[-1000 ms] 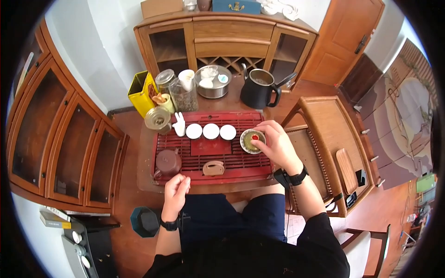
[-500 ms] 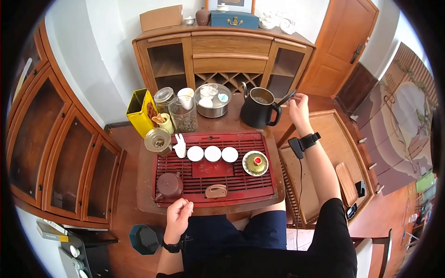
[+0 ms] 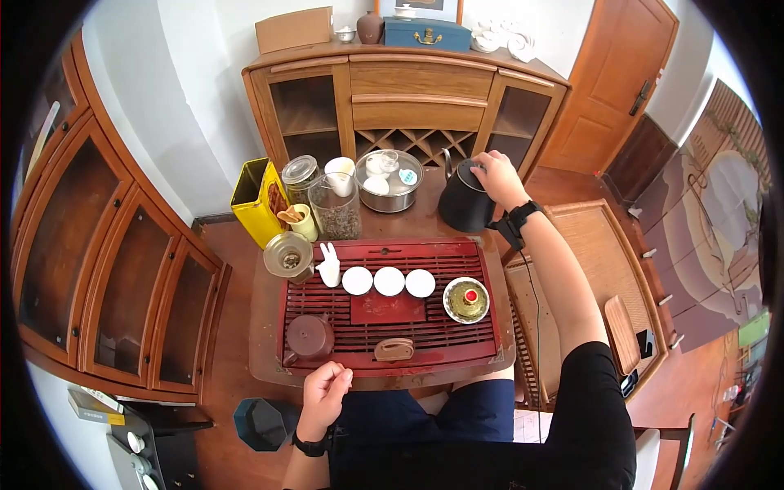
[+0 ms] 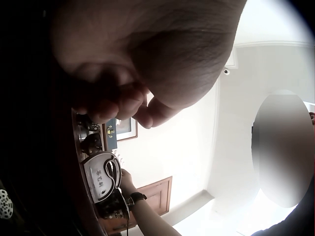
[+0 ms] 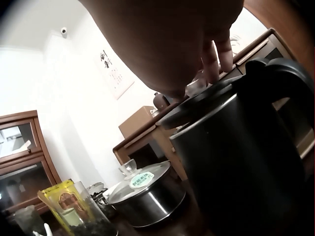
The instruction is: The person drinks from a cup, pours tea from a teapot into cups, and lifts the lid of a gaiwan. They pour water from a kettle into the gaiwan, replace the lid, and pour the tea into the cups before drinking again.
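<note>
My right hand (image 3: 500, 180) rests on the lid (image 3: 469, 173) of a black kettle (image 3: 462, 209) at the back right of the table. In the right wrist view, fingers (image 5: 224, 51) reach down onto that lid, which sits slightly tilted with a narrow gap above the kettle's rim. My left hand (image 3: 323, 400) hangs loosely curled, holding nothing, by the table's front edge. A purplish-brown teapot (image 3: 309, 336) is just beyond it on the red tea tray (image 3: 445, 359). On the tray's right stands a patterned lidded bowl (image 3: 466, 302) with a red knob.
Three white cups (image 3: 389, 281), a white rabbit figure (image 3: 329, 266) and a brown handled piece (image 3: 394, 349) sit on the tray. Behind are a steel pot (image 3: 387, 199), a glass jar of leaves (image 3: 336, 216) and a yellow tin (image 3: 255, 204). A rattan stand (image 3: 563, 310) is at right.
My right hand left the lidded bowl, reached the kettle's raised lid, then brought it down over the kettle's mouth. The left hand has stayed near the tray's front edge.
</note>
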Action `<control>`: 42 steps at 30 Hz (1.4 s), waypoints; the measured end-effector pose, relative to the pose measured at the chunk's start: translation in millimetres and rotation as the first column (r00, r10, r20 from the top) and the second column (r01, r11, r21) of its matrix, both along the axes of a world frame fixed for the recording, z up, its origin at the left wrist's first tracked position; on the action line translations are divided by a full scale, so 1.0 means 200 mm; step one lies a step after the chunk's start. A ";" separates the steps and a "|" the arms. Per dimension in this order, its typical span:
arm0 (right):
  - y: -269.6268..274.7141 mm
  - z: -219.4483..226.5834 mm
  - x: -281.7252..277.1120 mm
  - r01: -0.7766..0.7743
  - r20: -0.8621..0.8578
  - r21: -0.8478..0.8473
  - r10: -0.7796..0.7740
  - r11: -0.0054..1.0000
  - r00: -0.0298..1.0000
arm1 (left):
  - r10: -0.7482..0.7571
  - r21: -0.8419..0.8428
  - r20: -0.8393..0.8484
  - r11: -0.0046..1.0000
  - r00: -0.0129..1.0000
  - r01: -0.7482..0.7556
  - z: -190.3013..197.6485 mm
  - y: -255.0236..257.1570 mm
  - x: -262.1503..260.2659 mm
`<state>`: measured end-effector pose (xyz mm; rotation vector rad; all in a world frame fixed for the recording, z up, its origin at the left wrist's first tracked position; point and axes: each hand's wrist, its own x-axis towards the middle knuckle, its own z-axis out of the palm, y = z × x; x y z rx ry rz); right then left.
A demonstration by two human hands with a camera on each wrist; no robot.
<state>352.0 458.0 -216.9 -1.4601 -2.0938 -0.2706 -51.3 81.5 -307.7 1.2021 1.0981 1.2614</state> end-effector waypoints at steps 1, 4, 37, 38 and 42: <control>0.01 -0.01 -0.01 -0.002 0.000 -0.003 0.002 1.000 1.000 | 0.003 -0.004 0.006 1.000 1.000 -0.003 0.00 0.00 0.00; 0.01 -0.01 0.00 0.013 -0.023 -0.040 -0.014 0.999 1.000 | -0.006 0.010 0.002 1.000 1.000 0.006 0.00 0.00 0.00; -1.46 -0.11 -0.33 -0.272 -0.374 -0.240 0.170 0.932 0.912 | 0.029 0.068 -0.055 0.997 0.998 -0.025 -0.02 0.03 0.03; -1.44 -0.13 -0.33 -0.255 -0.354 -0.221 0.166 0.941 0.920 | 0.031 0.063 -0.054 0.998 0.998 -0.027 -0.01 0.02 0.03; -1.40 -0.17 -0.35 -0.234 -0.336 -0.163 0.169 0.959 0.927 | 0.024 0.070 -0.041 0.997 0.999 -0.021 -0.02 0.03 0.03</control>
